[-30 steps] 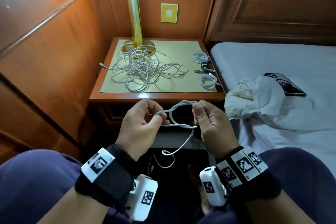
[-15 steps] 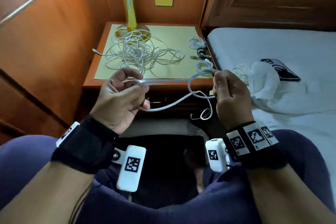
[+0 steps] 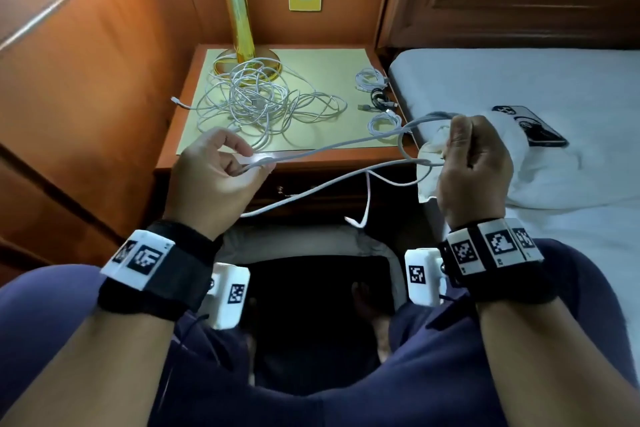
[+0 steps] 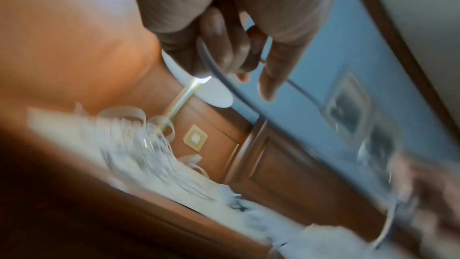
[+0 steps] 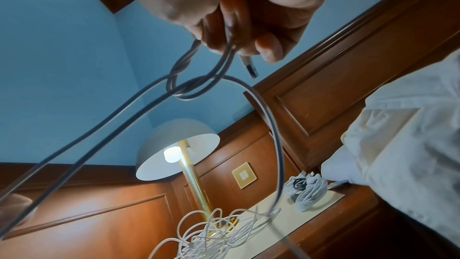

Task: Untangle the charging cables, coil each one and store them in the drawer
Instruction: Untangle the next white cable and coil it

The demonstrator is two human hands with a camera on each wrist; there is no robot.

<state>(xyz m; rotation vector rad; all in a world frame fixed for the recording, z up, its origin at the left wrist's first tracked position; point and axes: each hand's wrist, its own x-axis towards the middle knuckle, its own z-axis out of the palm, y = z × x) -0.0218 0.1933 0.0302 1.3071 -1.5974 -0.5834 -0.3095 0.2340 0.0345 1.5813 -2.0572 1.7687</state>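
Observation:
A white cable (image 3: 332, 149) is stretched between my two hands in front of the nightstand (image 3: 346, 159). My left hand (image 3: 221, 177) pinches one end of its loop; in the left wrist view the cable (image 4: 219, 74) runs through the curled fingers. My right hand (image 3: 474, 166) grips the other end as a small coil (image 5: 189, 86), with a plug (image 5: 250, 66) sticking out below the fingers. One loose end (image 3: 356, 220) hangs down between my knees. A big tangle of white cables (image 3: 256, 100) lies on the nightstand top. The closed drawer (image 3: 311, 189) sits just below the top.
Three small coiled cables (image 3: 379, 97) lie along the nightstand's right edge. A brass lamp (image 3: 239, 17) stands at the back beside the tangle. The bed (image 3: 519, 80) on the right carries a white cloth (image 3: 540, 166) and a phone (image 3: 530, 125). Wood panelling closes off the left.
My hands have moved apart, pulling the small loop out into a long stretched length; the left went left, the right went right and up. The free end now dangles lower.

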